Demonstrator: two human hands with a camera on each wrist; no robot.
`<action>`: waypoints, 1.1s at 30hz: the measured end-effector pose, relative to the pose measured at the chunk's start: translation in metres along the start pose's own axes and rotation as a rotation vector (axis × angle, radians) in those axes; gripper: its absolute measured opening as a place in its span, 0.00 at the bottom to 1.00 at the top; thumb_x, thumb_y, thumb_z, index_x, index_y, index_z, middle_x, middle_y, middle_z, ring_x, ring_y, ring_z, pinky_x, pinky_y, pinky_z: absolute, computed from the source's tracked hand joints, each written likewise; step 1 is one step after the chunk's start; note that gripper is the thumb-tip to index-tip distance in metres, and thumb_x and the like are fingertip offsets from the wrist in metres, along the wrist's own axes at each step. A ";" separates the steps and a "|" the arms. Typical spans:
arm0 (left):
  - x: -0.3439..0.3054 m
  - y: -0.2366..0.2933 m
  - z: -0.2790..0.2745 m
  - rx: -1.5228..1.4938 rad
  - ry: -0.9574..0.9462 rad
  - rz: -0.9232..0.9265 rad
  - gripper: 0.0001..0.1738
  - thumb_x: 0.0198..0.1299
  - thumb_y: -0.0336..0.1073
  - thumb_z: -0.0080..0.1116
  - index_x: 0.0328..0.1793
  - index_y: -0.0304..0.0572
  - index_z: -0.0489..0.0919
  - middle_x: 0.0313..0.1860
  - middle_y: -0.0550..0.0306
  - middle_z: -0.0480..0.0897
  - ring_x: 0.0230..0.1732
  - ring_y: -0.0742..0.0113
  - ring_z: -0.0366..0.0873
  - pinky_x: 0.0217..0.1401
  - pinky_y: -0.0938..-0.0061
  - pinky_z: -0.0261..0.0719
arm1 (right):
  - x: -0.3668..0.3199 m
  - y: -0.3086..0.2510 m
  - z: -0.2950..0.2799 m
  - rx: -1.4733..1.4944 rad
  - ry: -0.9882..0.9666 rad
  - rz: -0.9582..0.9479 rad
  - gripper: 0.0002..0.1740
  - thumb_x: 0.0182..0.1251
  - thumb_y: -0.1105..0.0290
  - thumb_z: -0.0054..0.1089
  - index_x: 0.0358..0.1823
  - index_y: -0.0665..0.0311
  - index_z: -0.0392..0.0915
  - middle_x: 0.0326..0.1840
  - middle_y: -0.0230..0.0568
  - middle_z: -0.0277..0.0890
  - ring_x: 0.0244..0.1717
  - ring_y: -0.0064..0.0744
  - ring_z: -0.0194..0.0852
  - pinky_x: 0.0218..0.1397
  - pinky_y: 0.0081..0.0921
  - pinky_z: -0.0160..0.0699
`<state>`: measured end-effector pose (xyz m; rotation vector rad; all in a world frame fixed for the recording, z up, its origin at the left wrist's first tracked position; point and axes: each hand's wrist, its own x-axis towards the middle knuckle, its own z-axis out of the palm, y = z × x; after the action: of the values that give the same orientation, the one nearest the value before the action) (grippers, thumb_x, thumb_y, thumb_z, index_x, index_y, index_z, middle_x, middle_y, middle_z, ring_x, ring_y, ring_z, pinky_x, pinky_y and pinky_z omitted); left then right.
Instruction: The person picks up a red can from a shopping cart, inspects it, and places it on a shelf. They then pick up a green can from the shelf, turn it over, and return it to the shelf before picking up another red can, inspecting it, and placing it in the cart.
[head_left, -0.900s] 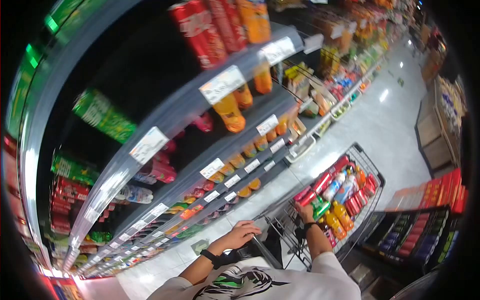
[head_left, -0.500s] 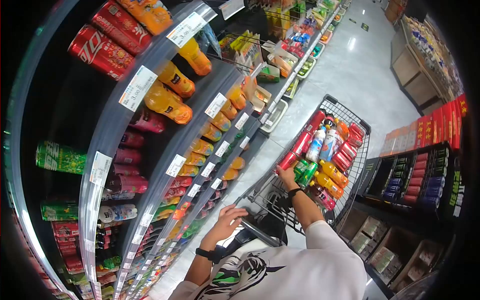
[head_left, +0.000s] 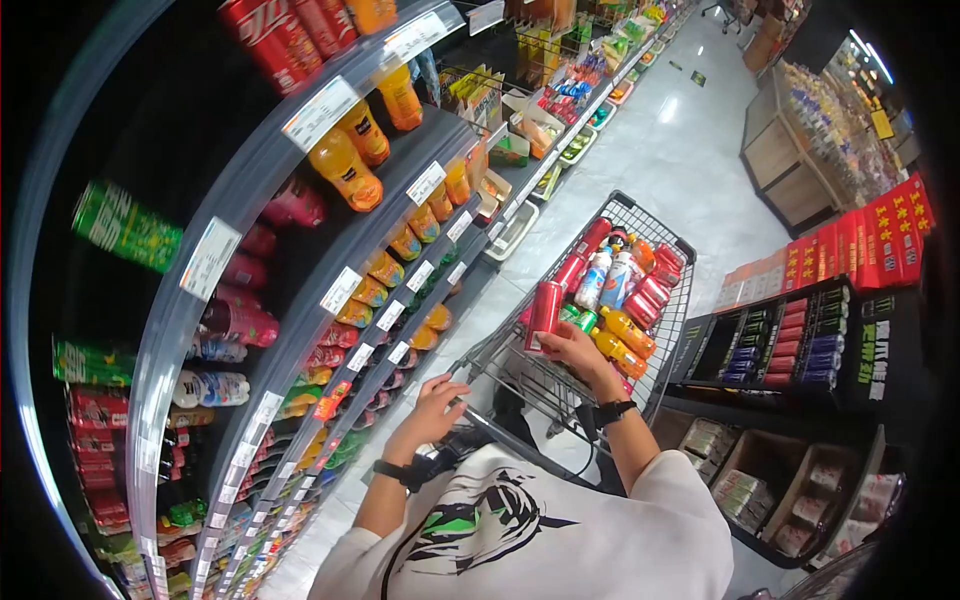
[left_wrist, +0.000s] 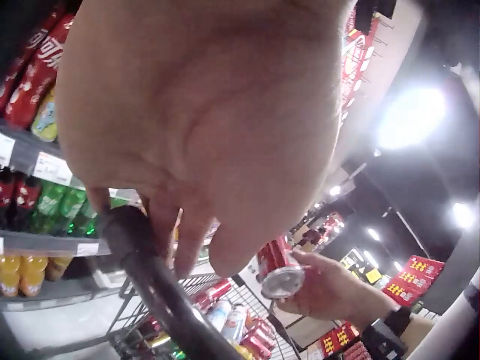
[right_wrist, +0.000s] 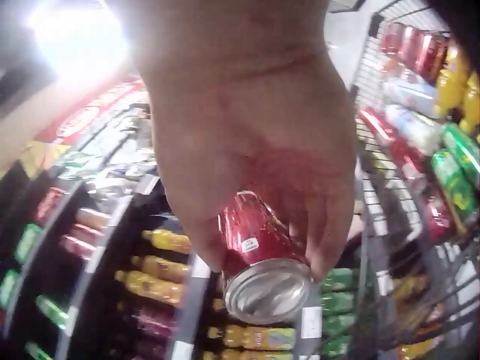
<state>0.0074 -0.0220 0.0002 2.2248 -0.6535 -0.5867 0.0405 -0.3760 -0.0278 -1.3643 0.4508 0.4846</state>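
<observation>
My right hand (head_left: 580, 358) grips a red can (head_left: 544, 310) close over the near-left corner of the shopping cart (head_left: 664, 232). In the right wrist view, fingers and thumb wrap the can (right_wrist: 251, 225), whose silver end faces the camera. My left hand (head_left: 425, 415) rests at the left end of the cart's black handle (left_wrist: 169, 300), fingers loose across it. Inside the cart lie several red cans (head_left: 650, 292), orange drink bottles (head_left: 620, 340), white-and-blue bottles (head_left: 603, 277) and a green can or bottle (head_left: 578, 317), partly hidden by the right hand.
Curved drink shelves (head_left: 215, 330) with price tags rise along the left. A rack of energy-drink cans (head_left: 765, 335) stands to the right, with red cartons (head_left: 850, 240) behind it and bins of packaged goods (head_left: 745, 500) nearer. The tiled aisle floor (head_left: 690, 130) runs ahead.
My right hand has lifted the red can from among the drinks in the cart and brought it back to the cart's near-left edge. The left hand stays by the handle; the view has shifted.
</observation>
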 end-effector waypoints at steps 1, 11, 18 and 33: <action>-0.001 0.000 -0.001 -0.010 0.029 0.012 0.21 0.70 0.40 0.60 0.67 0.48 0.80 0.69 0.53 0.80 0.77 0.47 0.65 0.81 0.54 0.59 | -0.021 -0.018 0.008 -0.016 0.006 0.000 0.21 0.70 0.55 0.71 0.55 0.61 0.80 0.46 0.29 0.82 0.41 0.19 0.78 0.46 0.23 0.80; -0.024 0.090 -0.089 -0.345 0.207 0.141 0.32 0.79 0.44 0.51 0.82 0.37 0.62 0.75 0.38 0.72 0.77 0.45 0.69 0.79 0.57 0.64 | -0.153 -0.100 0.127 -0.172 -0.390 -0.424 0.37 0.68 0.70 0.72 0.75 0.69 0.66 0.67 0.39 0.77 0.64 0.29 0.77 0.72 0.33 0.73; -0.097 0.122 -0.124 -0.702 0.219 0.156 0.34 0.80 0.46 0.47 0.83 0.31 0.58 0.76 0.41 0.70 0.76 0.53 0.70 0.80 0.58 0.63 | -0.187 -0.112 0.201 -0.450 -0.461 -0.653 0.39 0.63 0.66 0.77 0.73 0.69 0.69 0.57 0.41 0.82 0.55 0.31 0.83 0.63 0.31 0.79; -0.185 0.123 -0.146 -0.861 0.558 0.357 0.41 0.78 0.46 0.53 0.89 0.42 0.49 0.71 0.43 0.74 0.68 0.56 0.76 0.75 0.60 0.67 | -0.226 -0.124 0.280 -0.458 -0.662 -0.692 0.32 0.70 0.58 0.72 0.66 0.74 0.75 0.45 0.43 0.86 0.41 0.30 0.89 0.45 0.24 0.82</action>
<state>-0.0833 0.0919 0.2229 1.3177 -0.3762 -0.0163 -0.0674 -0.1316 0.2432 -1.5818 -0.6988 0.4353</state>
